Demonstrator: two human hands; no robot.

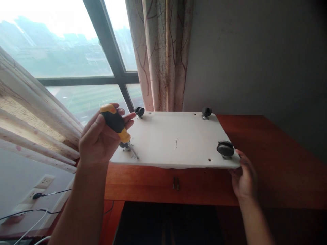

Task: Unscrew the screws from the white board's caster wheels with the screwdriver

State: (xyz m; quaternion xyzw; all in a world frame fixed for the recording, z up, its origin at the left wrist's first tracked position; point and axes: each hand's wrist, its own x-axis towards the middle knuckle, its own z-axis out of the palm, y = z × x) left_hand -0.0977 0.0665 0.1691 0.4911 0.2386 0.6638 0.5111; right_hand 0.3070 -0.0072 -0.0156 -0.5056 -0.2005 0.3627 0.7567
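My left hand (100, 136) holds a yellow and black screwdriver (114, 122), its metal shaft slanting down to the right over the near left corner of a white panel (163, 136). My right hand (245, 177) grips the panel's near right corner, with the fingers partly hidden under the edge. Black caster wheels stand at the panel's corners: far left (139, 111), far right (206, 112) and near right (225, 148). Another, at the near left (124, 145), is partly behind the screwdriver. A thin dark L-shaped piece (176, 143) shows on the panel's middle.
Beneath the panel is a reddish-brown wooden table (281, 163). Two small metal pieces (176, 183) lie near its front edge. Curtains (163, 54) and a window (76, 44) stand behind. Wall sockets (38, 190) with cables are at the lower left.
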